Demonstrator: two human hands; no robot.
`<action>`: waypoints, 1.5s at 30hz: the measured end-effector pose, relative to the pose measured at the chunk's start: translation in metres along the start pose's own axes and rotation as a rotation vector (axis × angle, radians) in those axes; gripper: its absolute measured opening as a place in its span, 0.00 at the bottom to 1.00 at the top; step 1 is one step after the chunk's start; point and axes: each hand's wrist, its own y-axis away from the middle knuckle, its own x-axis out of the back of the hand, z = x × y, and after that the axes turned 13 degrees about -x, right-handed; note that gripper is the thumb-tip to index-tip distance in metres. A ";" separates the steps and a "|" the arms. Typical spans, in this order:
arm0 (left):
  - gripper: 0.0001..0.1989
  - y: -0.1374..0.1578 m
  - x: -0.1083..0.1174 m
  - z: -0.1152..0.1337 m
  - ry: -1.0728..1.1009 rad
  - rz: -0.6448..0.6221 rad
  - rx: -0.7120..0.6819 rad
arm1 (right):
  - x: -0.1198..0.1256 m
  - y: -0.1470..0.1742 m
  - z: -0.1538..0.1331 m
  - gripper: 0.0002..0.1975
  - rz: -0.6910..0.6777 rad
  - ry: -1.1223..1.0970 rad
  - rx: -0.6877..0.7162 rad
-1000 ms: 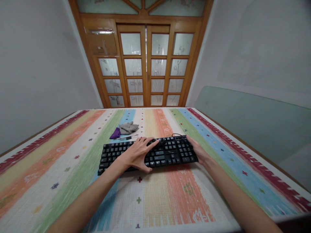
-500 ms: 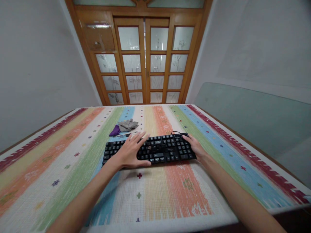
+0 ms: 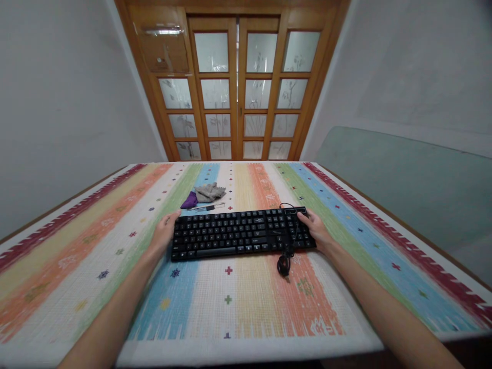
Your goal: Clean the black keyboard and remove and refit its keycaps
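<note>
Holding the keyboard (image 3: 223,237) at its left end is the left grip (image 3: 166,230); the right grip (image 3: 315,229) holds the opposite end, thumb on the upper face. The keyboard is positioned lengthwise over the striped tabletop (image 3: 209,302), keys facing up; contact beneath it cannot be determined. A coiled cable (image 3: 283,265) extends past its near edge. Just beyond the far edge are a slim tool (image 3: 210,208), a purple cloth (image 3: 189,200) and a grey cloth (image 3: 209,192).

L hand (image 3: 163,233): bare, ctr-left of frame
R hand (image 3: 317,230): bare, ctr-right
L forearm (image 3: 119,292): bare, tapered, lwr left
R forearm (image 3: 376,294): bare, tapered, lwr right
</note>
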 end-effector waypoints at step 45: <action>0.24 0.026 -0.009 0.022 0.098 0.145 -0.103 | 0.048 -0.010 -0.051 0.22 0.470 0.870 0.444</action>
